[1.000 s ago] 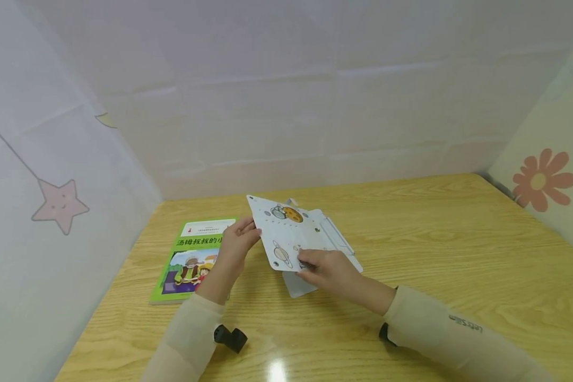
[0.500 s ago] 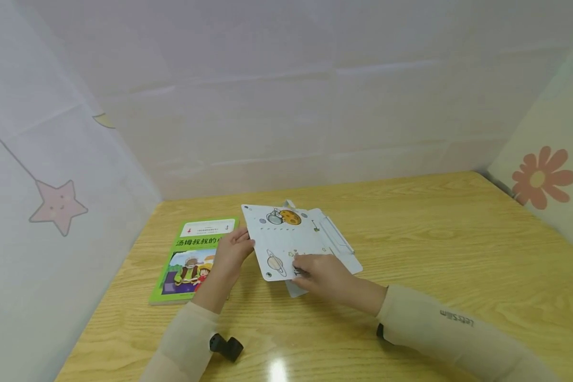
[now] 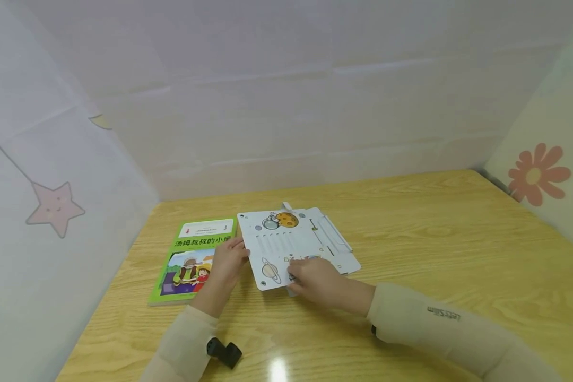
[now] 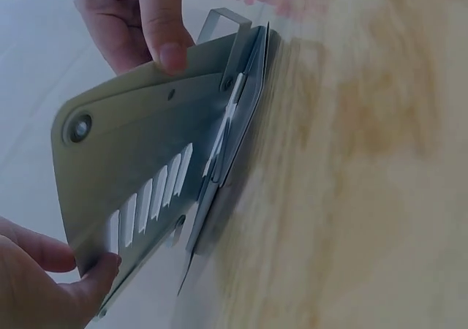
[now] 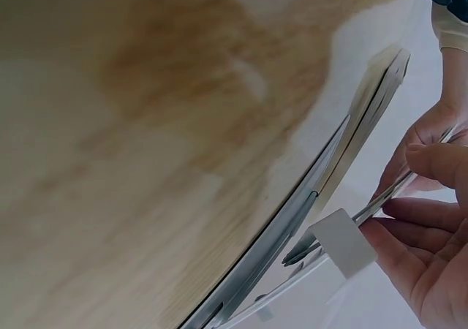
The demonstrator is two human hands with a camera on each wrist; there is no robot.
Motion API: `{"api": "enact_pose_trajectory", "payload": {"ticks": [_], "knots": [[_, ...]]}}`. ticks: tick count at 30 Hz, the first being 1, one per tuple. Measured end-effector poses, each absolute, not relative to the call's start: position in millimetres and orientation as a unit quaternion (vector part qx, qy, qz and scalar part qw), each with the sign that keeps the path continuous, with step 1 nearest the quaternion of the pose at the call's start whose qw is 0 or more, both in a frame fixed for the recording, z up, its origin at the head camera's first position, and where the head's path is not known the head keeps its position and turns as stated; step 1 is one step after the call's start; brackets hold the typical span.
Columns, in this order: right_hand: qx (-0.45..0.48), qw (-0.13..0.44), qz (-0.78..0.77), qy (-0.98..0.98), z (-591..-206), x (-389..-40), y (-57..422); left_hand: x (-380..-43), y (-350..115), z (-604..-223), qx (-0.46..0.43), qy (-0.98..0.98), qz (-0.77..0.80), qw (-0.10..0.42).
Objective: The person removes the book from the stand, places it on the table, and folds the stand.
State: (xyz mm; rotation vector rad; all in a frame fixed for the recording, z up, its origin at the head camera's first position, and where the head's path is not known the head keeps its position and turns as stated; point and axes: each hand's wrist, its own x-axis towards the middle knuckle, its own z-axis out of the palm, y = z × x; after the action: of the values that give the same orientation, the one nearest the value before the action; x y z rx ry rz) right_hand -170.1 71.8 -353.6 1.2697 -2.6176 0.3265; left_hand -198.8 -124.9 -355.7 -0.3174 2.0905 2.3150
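Observation:
A white metal folding book stand (image 3: 281, 241), printed with an astronaut and planets, is held tilted over the table by both hands. My left hand (image 3: 231, 261) pinches its left edge between thumb and fingers, and my right hand (image 3: 319, 281) grips the near edge. In the left wrist view, the louvred underside of the panel (image 4: 139, 161) faces the camera, with the left hand (image 4: 44, 278) at its lower corner. A hinged lower part (image 5: 270, 234) lies close to the tabletop in the right wrist view, where my right hand (image 5: 431, 248) holds the panel's edge near a small bent clip (image 5: 344, 241).
Left of the stand, a green picture-covered book (image 3: 186, 276) lies flat, partly behind the left forearm. Wood-grain tabletop (image 3: 434, 239) extends to the right. Fabric walls (image 3: 286, 116) with printed shapes close off the back and sides.
The book stand's upper panel has tipped down flatter, its left edge dropping and shifting left. Both hands moved left with it, keeping their hold. The green book stayed in place.

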Motion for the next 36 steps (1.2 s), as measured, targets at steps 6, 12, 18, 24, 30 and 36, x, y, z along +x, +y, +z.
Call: {"api": "enact_pose_trajectory", "payload": {"ticks": [6,12,18,24,30,36], "knots": [[0.419,0.071,0.075,-0.902,-355.1,-170.3,65.4,-200.1,-125.1,-365.2,-0.145,0.691,0.709,0.01],[0.418,0.062,0.051,-0.905,-355.7,-170.0,60.5,-200.6,-125.4,-374.1,-0.16,0.696,0.7,0.001],[0.405,0.042,0.017,-0.913,-357.6,-169.1,56.9,-201.6,-124.0,-379.8,-0.188,0.681,0.707,0.007],[0.408,0.029,-0.004,-0.913,-358.9,-169.7,55.8,-201.3,-122.8,-383.1,-0.193,0.679,0.708,0.01],[0.415,0.021,-0.001,-0.91,-359.6,-169.5,55.9,-200.6,-120.9,-386.9,-0.199,0.695,0.691,0.02],[0.423,0.018,0.003,-0.906,-360.0,-170.2,55.3,-200.9,-120.6,-389.4,-0.197,0.707,0.679,0.003]]}}
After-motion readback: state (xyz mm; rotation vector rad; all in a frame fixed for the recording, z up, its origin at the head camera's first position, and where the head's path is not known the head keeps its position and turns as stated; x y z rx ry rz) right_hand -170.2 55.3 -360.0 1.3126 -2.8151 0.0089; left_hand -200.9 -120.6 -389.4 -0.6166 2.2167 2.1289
